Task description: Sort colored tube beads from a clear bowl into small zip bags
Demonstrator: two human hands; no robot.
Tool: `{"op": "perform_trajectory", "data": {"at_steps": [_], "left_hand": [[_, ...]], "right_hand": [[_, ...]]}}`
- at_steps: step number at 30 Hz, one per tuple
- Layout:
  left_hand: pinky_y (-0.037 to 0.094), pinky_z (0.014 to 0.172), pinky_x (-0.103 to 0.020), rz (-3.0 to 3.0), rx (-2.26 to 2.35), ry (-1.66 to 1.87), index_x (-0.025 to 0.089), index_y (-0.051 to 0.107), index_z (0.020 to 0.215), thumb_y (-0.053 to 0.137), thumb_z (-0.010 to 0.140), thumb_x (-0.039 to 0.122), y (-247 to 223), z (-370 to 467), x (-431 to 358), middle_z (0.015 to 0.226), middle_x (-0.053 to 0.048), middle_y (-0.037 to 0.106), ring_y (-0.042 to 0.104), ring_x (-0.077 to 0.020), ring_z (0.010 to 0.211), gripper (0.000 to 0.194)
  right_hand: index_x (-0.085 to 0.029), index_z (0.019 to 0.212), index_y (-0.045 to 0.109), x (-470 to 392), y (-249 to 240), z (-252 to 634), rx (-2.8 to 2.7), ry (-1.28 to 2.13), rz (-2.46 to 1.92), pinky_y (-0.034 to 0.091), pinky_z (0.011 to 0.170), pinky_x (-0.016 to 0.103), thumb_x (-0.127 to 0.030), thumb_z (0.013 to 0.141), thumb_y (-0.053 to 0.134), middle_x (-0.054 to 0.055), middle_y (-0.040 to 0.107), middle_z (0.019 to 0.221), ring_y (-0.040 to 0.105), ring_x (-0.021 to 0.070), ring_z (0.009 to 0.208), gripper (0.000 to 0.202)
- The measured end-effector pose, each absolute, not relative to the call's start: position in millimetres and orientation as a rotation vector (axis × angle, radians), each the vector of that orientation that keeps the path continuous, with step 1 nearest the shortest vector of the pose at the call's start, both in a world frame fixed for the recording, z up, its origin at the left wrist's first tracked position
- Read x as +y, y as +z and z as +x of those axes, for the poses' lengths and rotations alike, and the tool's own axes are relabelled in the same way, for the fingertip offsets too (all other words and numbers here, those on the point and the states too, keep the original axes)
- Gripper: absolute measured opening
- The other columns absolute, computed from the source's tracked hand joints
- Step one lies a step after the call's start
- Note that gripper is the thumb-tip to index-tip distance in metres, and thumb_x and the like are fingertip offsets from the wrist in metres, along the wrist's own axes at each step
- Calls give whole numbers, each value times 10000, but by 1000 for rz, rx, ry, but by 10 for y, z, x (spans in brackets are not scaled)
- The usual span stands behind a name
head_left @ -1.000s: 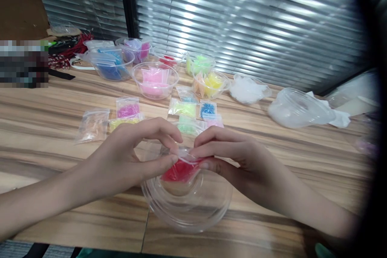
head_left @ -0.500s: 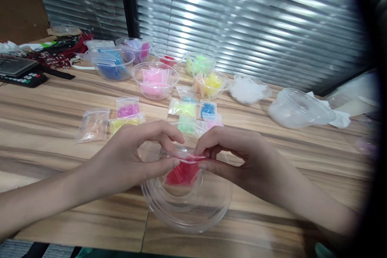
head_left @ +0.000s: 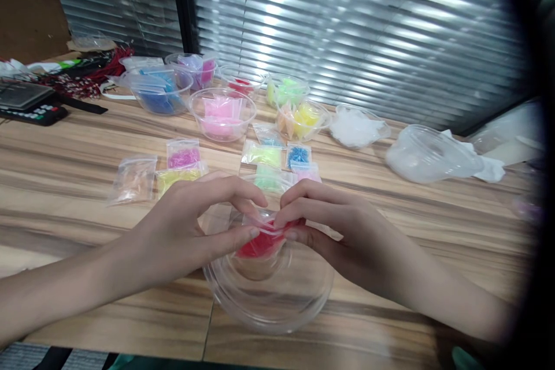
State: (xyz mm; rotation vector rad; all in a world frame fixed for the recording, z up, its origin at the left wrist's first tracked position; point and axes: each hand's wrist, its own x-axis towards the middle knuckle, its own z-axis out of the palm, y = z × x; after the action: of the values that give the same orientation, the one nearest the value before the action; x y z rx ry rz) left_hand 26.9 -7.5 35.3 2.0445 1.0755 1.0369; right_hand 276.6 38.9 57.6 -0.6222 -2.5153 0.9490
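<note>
Between my two hands is a small clear zip bag with red contents [head_left: 259, 244], held over a clear round plastic bowl [head_left: 269, 321]. My left hand [head_left: 199, 217] pinches the bag's upper left edge between thumb and fingers. At the upper right edge, my right hand [head_left: 332, 219] pinches the same bag, fingers bent over the zip strip. Whether the strip is parted I cannot tell. Just beyond the hands lie small zip bags: a green one [head_left: 267, 178], a yellow-green one [head_left: 265, 156], a blue one [head_left: 298, 156] and a pale pink one [head_left: 306, 171].
Left of these lie orange [head_left: 133, 180], magenta [head_left: 184, 155] and yellow [head_left: 176, 178] bags. Behind stand clear bowls of coloured bags, including a pink one [head_left: 223, 127] and a blue one [head_left: 160, 95]. A remote control [head_left: 32, 113] is at far left, clear bowls [head_left: 433, 153] at right.
The red bag has tilted and its lower edge has risen slightly. My right fingers have shifted a little left and down along the zip edge. My left hand has hardly moved.
</note>
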Motion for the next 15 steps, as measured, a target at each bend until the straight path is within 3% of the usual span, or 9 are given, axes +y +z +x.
{"op": "perform_trajectory", "data": {"at_steps": [5, 10, 15], "left_hand": [[583, 866, -236, 2013, 1067, 1028, 259, 689, 1121, 753, 926, 248, 346, 244, -58, 1035, 18, 775, 739, -151, 944, 206], [581, 839, -206, 2045, 1087, 1054, 269, 693, 1106, 763, 915, 244, 335, 252, -56, 1016, 37, 773, 746, -133, 938, 206], [556, 839, -152, 2110, 1070, 1041, 277, 690, 1072, 749, 918, 198, 341, 261, -67, 1038, 65, 755, 737, -92, 956, 183]], "right_hand": [[-250, 1163, 659, 398, 590, 2766, -2462, 988, -604, 501, 900, 229, -145, 1021, 600, -7, 665, 1071, 645, 95, 991, 187], [-294, 1273, 661, 415, 521, 2791, -2471, 960, -544, 497, 908, 212, -83, 1018, 562, -11, 633, 1120, 633, 84, 1018, 346], [-301, 1248, 686, 433, 474, 2791, -2491, 1027, -554, 483, 906, 207, -90, 1020, 546, -11, 597, 1125, 612, 85, 1025, 341]]}}
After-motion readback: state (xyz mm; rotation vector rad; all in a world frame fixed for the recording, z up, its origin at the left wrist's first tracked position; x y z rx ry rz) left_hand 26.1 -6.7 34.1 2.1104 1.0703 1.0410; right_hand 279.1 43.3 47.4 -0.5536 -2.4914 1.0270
